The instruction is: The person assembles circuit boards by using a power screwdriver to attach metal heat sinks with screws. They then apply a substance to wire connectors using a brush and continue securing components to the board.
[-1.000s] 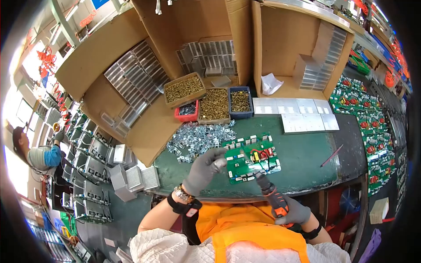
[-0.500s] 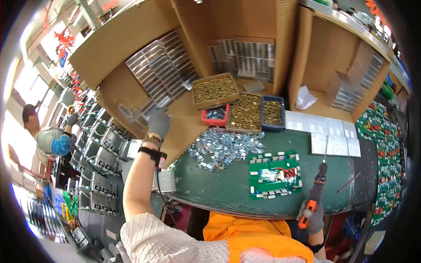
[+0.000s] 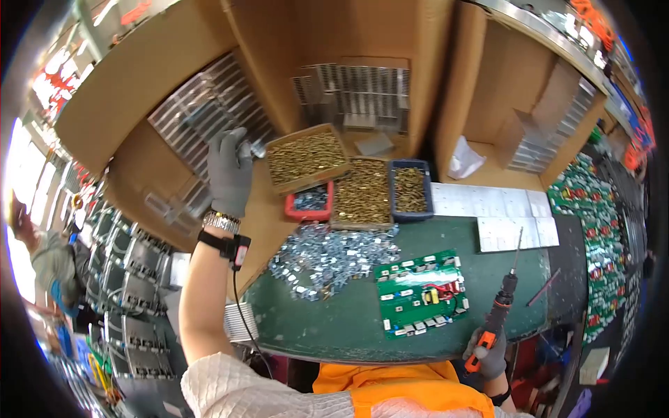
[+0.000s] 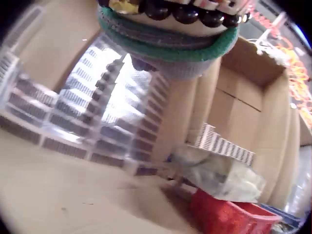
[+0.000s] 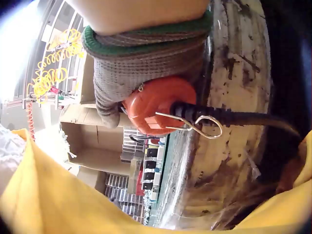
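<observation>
My gloved left hand [image 3: 230, 171] reaches into the left cardboard box, in front of stacked finned metal heat sinks [image 3: 202, 115]. Its fingers look extended, with nothing seen in them; in the left wrist view the glove cuff [image 4: 170, 48] hides them. Low at the right, my gloved right hand [image 3: 490, 357] grips an orange-and-black power screwdriver [image 3: 500, 306], its long bit pointing up and away. The right wrist view shows its orange rear end [image 5: 161, 105], with a cord and wire hook. On the green bench lies a green circuit board [image 3: 421, 296], left of the screwdriver.
A pile of small metal clips [image 3: 334, 254] lies behind the board. Beyond are a cardboard tray [image 3: 306, 159] of brass fasteners, a red bin [image 3: 306, 214] and a blue bin [image 3: 411, 217]. Flat metal blocks [image 3: 516, 233] line the right back, near a thin rod [image 3: 543, 287].
My left hand has gone from beside the circuit board to the heat sinks in the left box. The screwdriver has swung away from the board to the right, its bit turned up.
</observation>
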`<state>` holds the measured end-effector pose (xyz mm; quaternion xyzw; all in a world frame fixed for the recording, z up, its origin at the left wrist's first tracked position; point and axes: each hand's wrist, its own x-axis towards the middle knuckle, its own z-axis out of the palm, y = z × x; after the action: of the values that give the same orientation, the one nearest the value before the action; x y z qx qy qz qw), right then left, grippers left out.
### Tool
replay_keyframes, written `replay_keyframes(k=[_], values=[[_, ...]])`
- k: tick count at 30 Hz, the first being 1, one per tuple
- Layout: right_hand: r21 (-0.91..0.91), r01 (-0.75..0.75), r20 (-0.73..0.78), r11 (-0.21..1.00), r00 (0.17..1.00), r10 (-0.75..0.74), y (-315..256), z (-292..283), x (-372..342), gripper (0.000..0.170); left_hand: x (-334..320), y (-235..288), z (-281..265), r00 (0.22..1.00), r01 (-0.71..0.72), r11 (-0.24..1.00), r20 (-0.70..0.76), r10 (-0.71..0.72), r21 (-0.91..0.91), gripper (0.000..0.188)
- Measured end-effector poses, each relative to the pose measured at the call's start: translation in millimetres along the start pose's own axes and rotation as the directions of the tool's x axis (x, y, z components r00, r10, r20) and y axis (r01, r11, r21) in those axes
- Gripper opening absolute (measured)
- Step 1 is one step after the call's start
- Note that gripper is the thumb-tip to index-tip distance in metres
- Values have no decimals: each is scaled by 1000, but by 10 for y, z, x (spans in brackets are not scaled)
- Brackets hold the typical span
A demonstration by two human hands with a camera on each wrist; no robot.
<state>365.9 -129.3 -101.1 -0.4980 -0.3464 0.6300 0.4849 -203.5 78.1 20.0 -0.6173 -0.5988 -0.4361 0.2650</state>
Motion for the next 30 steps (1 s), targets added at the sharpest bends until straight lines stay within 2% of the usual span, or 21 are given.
replay_keyframes(k=[1,3,4,6,7,9,10,12,13,14,16,17,18,20,22,25,29,30], values=[[11,-19,24,1000,1000,19,-23,14,2,93,38,220,49,1000,0,999,9,0,-33,23],[15,-67,42,998,997,66,-32,-24,-19,90,33,643,156,967,-198,967,129,219,-159,26],[15,-76,39,997,996,75,-50,-16,-24,89,17,860,198,967,-192,962,130,219,-194,26],[3,-82,70,997,994,82,-109,17,-15,86,-29,1286,304,855,-281,870,305,418,-406,27],[5,-75,33,997,997,75,-112,14,-16,86,-99,1499,395,850,-283,853,297,435,-439,27],[-14,-63,70,998,996,64,-92,7,-19,80,-237,1929,558,735,-235,792,430,524,-564,32],[-5,-53,41,999,998,53,-103,17,-17,80,-290,2135,632,726,-244,772,418,546,-586,32],[1,-44,78,999,996,44,-124,25,-27,76,-418,2508,787,607,-165,786,566,558,-596,41],[26,-39,96,999,995,36,-128,7,-28,74,-525,2638,938,593,-288,795,553,586,-534,50],[36,-32,77,999,997,30,-157,3,-48,74,-525,2799,990,582,-296,781,545,604,-550,50],[180,-51,111,982,993,31,-227,-13,-37,75,-421,3075,1134,427,-369,903,823,375,-220,57],[201,-50,106,978,994,29,-246,-54,-36,77,-395,3135,1299,399,-425,901,876,273,-87,65],[214,-46,104,976,994,25,-256,-116,-20,77,-343,3174,1386,394,-437,895,876,279,-89,65],[131,-14,78,991,997,3,-261,-234,19,80,-261,3195,1501,310,-461,887,941,133,27,70],[185,-5,95,983,995,-13,-280,-279,43,80,-274,3174,1633,324,-472,881,934,148,24,75],[275,-8,129,961,991,-28,-249,-337,79,79,-230,3248,1702,176,-373,927,984,38,31,82],[331,-35,157,943,987,-18,-254,-359,82,78,-227,3321,1702,178,-361,930,984,2,64,85],[336,-33,157,941,987,-22,-257,-367,87,78,-220,3382,1682,153,-389,919,988,1,59,91]])
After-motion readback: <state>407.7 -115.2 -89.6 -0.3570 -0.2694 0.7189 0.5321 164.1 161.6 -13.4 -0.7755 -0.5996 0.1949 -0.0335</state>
